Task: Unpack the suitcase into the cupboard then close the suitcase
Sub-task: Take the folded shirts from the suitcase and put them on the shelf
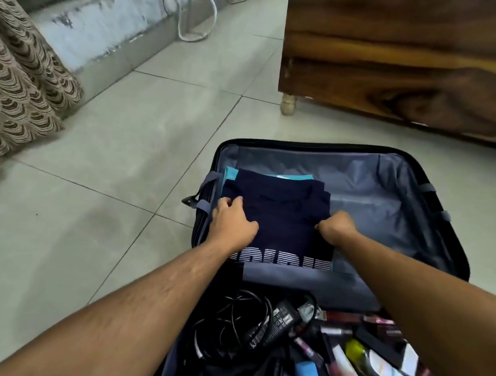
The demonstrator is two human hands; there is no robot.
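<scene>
Tiled floor is carrying the open suitcase at 6 o'clock. Left hand and right hand are both pinching the folded navy shirt in its far half. Lifting by the edges could be risking it unfolding.

I see one open suitcase, two folded shirts, one dark blue shirt on one light blue shirt, and one black charger.
</scene>
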